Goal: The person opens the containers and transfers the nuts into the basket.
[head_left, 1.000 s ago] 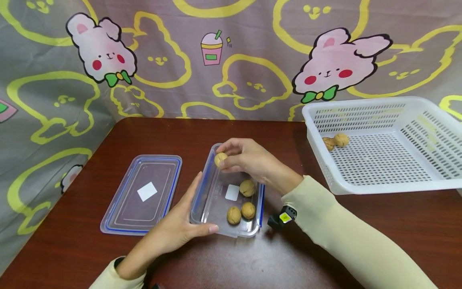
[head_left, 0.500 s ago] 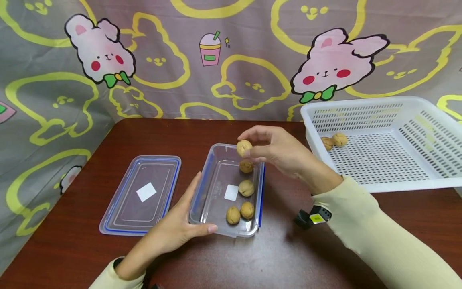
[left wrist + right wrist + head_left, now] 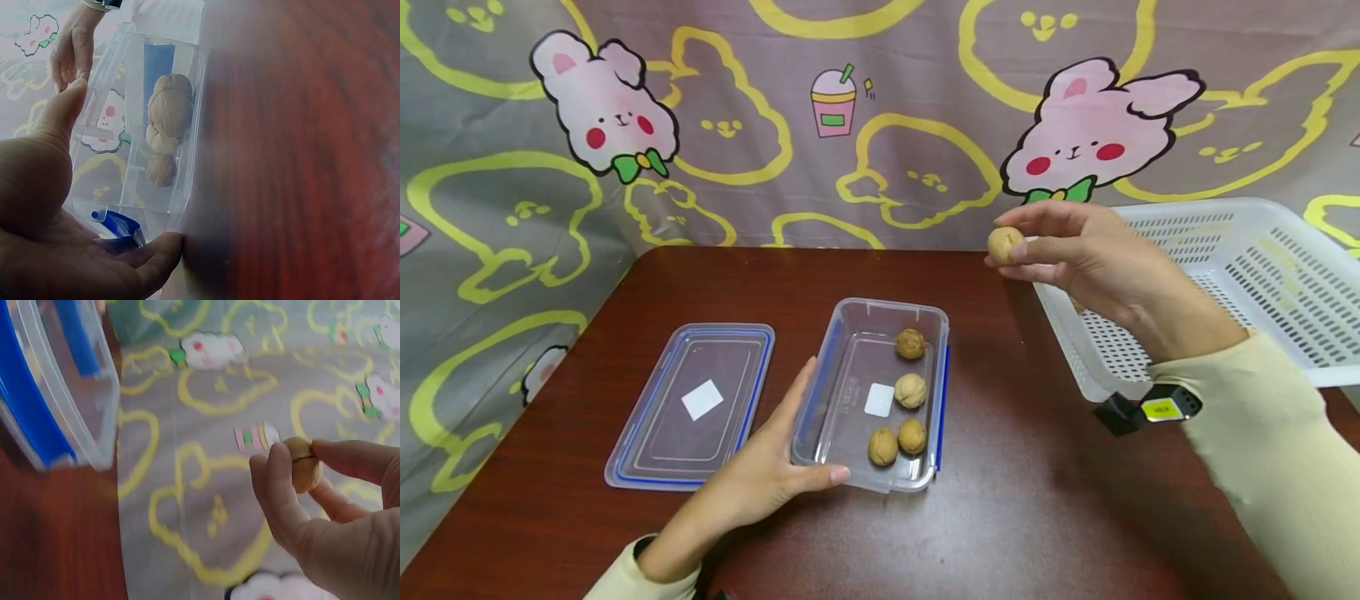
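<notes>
A walnut [image 3: 1004, 246] is pinched between the thumb and fingers of my right hand [image 3: 1093, 262], raised beside the white basket's near left corner; the right wrist view also shows this walnut [image 3: 304, 465] between the fingertips. My left hand [image 3: 775, 454] holds the near left corner of a clear plastic food container [image 3: 887, 312], thumb along the near edge and fingers along the left side. Several walnuts [image 3: 911, 390] lie inside, mostly along its right side. In the left wrist view the thumb and fingers [image 3: 161, 259] span the container's end, by a blue clip [image 3: 119, 224].
A clear lid with a blue seal [image 3: 700, 367] lies flat on the dark red table [image 3: 985, 517], left of the container. The white perforated basket [image 3: 1318, 367] stands at the right; my right hand mostly hides the walnuts in it. A patterned cloth [image 3: 737, 200] hangs behind.
My right hand has moved from over the container up and right toward the basket, still pinching the walnut. The left hand and the container have stayed in place.
</notes>
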Demonstrator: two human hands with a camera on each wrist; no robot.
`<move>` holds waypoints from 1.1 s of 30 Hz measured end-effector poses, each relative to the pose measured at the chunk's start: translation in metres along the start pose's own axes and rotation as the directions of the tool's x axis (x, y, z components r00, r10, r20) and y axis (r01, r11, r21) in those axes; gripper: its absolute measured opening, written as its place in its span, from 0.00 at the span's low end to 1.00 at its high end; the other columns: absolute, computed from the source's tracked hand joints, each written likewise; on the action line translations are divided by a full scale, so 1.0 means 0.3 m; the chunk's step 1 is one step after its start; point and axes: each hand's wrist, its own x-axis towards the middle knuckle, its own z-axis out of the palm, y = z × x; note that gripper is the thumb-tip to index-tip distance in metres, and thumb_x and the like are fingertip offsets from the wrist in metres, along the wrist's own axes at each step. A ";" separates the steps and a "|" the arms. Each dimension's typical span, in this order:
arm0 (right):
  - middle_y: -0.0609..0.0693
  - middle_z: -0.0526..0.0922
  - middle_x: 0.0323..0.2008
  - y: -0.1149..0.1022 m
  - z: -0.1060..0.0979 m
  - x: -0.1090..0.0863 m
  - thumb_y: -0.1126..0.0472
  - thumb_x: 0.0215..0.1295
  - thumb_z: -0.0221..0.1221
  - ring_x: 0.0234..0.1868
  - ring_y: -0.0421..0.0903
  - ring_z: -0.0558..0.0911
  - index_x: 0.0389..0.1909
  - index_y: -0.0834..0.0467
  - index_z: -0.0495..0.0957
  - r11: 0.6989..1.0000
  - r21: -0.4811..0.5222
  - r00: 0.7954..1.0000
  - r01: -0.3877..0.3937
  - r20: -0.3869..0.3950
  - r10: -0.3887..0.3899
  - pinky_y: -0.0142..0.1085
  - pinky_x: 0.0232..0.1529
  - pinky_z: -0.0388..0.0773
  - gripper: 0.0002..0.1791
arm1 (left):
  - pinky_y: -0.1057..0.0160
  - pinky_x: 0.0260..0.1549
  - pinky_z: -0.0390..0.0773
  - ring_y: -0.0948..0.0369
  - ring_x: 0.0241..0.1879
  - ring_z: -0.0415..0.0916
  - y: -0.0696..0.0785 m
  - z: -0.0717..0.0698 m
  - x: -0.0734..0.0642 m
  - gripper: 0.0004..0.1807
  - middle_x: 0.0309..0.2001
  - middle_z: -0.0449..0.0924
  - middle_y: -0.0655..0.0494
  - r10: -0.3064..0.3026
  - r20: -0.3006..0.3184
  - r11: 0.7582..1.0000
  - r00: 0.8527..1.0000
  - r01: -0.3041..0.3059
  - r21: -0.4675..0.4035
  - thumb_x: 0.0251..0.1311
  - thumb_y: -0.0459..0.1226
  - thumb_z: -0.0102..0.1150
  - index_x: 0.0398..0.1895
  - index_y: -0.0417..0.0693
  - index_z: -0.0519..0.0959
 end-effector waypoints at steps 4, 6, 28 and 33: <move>0.54 0.83 0.55 0.003 -0.121 0.020 0.74 0.71 0.60 0.50 0.51 0.89 0.56 0.62 0.84 0.993 0.113 0.999 0.025 0.041 -0.030 0.37 0.52 0.88 0.16 | 0.28 0.75 0.48 0.38 0.83 0.42 -0.003 0.002 0.001 0.69 0.87 0.36 0.45 0.000 0.002 1.000 1.000 0.000 -0.002 0.55 0.51 0.79 0.87 0.68 0.33; 0.54 0.84 0.54 0.011 -0.183 0.031 0.76 0.72 0.57 0.50 0.52 0.89 0.56 0.63 0.85 0.987 0.155 0.997 0.037 0.054 -0.046 0.39 0.52 0.88 0.16 | 0.28 0.76 0.47 0.40 0.83 0.41 -0.006 0.004 0.002 0.69 0.87 0.36 0.47 -0.002 0.003 1.000 1.000 0.002 -0.007 0.55 0.51 0.79 0.86 0.69 0.33; 0.47 0.79 0.60 0.160 -0.617 0.082 0.80 0.74 0.50 0.48 0.50 0.90 0.57 0.61 0.86 0.962 0.268 0.997 -0.046 -0.042 0.059 0.39 0.47 0.89 0.23 | 0.29 0.76 0.47 0.42 0.83 0.41 -0.013 0.007 0.005 0.69 0.87 0.36 0.48 -0.002 0.000 1.000 1.000 0.002 -0.031 0.55 0.51 0.79 0.86 0.69 0.34; 0.49 0.87 0.51 0.181 -0.652 0.079 0.79 0.75 0.50 0.46 0.49 0.91 0.54 0.58 0.88 0.978 0.190 0.995 -0.088 -0.026 0.094 0.36 0.46 0.89 0.22 | 0.30 0.77 0.47 0.42 0.83 0.42 -0.014 0.008 0.007 0.70 0.87 0.36 0.49 -0.007 -0.003 1.000 1.000 0.007 -0.023 0.54 0.51 0.80 0.86 0.71 0.34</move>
